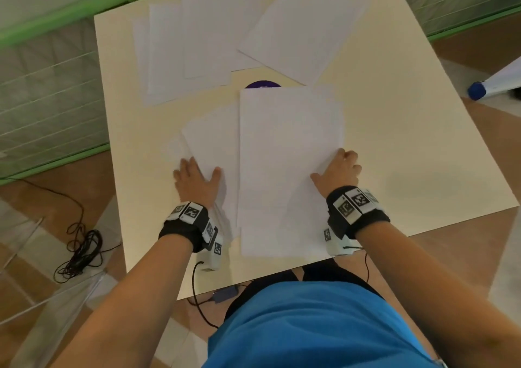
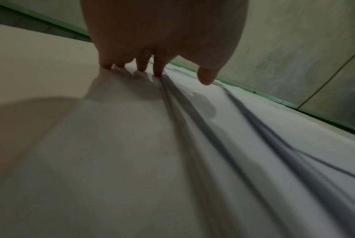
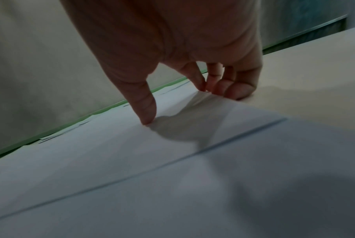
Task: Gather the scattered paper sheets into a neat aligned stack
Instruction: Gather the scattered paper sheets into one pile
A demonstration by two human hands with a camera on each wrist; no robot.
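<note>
A loose pile of white paper sheets (image 1: pixel 282 156) lies on the cream table (image 1: pixel 408 142) in front of me, its sheets fanned out to the left. My left hand (image 1: pixel 197 180) presses flat on the fanned left sheets (image 2: pixel 131 145), fingertips (image 2: pixel 141 69) down on the paper. My right hand (image 1: pixel 337 170) sits at the pile's right edge. Its thumb (image 3: pixel 148 121) presses on the top sheet (image 3: pixel 111 153) and its bent fingers (image 3: pixel 229 90) push against the edge. More sheets lie apart at the far left (image 1: pixel 180 46) and far right (image 1: pixel 304 26).
A purple disc (image 1: pixel 262 84) peeks out from under the pile's far edge. The near table edge runs just under my wrists. A black cable (image 1: pixel 81 252) is coiled on the floor to the left. A white object with a blue end (image 1: pixel 479 90) stands off the table at right.
</note>
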